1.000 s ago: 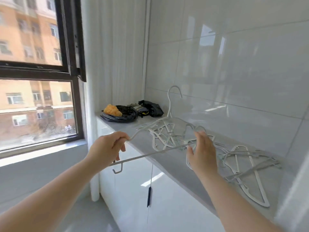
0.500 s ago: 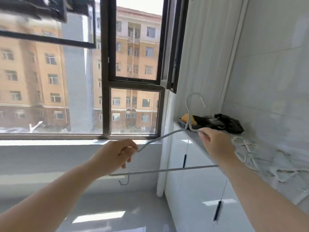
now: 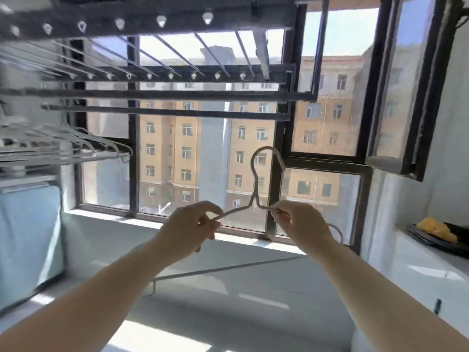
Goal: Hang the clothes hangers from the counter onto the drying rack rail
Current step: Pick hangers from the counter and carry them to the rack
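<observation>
A thin white hanger (image 3: 254, 189) is held upright in front of the window, hook pointing up. My left hand (image 3: 189, 226) pinches its left shoulder and my right hand (image 3: 300, 223) pinches its right shoulder. Its bottom bar (image 3: 223, 269) shows below my forearms. Overhead hangs the dark drying rack; its lower rail (image 3: 162, 113) lies well above the hook. Several white hangers (image 3: 66, 143) hang bunched at the left of the rack. The counter (image 3: 436, 260) shows at the far right edge.
A black window frame (image 3: 286, 138) with an open sash (image 3: 406, 97) stands behind the hanger. A yellow item on a dark dish (image 3: 435, 231) sits on the counter. A light blue covered appliance (image 3: 28, 237) stands at the left. The window sill (image 3: 121, 232) runs below the glass.
I have turned left from the counter and looked up, so the rack has come into view. The hanger has risen with both hands, which have moved closer together near its neck.
</observation>
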A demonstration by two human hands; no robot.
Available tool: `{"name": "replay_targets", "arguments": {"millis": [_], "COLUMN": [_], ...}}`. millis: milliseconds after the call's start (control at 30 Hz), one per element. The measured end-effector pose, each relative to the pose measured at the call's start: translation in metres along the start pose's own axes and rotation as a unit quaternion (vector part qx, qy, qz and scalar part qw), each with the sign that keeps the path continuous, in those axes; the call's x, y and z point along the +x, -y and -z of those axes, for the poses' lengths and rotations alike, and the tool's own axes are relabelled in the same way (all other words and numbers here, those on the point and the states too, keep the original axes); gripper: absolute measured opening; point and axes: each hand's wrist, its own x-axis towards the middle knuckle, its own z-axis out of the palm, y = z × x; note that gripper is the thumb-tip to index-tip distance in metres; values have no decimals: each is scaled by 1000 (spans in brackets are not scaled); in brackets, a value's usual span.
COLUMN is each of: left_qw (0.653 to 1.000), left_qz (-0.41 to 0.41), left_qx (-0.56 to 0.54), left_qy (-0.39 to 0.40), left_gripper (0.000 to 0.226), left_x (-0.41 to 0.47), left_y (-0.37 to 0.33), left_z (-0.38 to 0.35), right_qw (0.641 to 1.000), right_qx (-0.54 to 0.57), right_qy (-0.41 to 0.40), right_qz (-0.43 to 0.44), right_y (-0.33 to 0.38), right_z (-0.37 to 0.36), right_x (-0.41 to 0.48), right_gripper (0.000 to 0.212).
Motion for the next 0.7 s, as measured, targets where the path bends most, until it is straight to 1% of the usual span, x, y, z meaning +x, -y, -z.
{"name": "replay_targets", "arguments": {"millis": [133, 267, 333, 400, 467, 600, 700], "left_qw": [997, 986, 978, 969, 959, 937, 916], "left_qz": [30, 55, 76, 93, 109, 124, 118], "left_qx": [2, 85, 111, 134, 158, 207, 235], "left_qy": [-68, -134, -161, -187, -209, -254, -303], "left_gripper": [26, 25, 20, 22, 19, 8, 11], "left_x": [-21, -37, -43, -48, -50, -44, -30], "left_y": [46, 83, 99, 114, 127, 147, 161], "left_z": [72, 132, 158, 182, 202, 234, 252], "right_qw": [998, 995, 992, 988, 983, 974, 965], "right_qx": [46, 52, 59, 64, 61, 23, -50], "right_qy": [9, 37, 43, 48, 46, 15, -42], "right_qz": [32, 78, 101, 131, 164, 225, 252], "right_y": [72, 136, 163, 187, 206, 233, 248], "right_z": [-49, -90, -106, -118, -127, -140, -143], "right_x": [35, 69, 85, 101, 116, 154, 192], "right_gripper": [21, 25, 25, 26, 28, 35, 38]}}
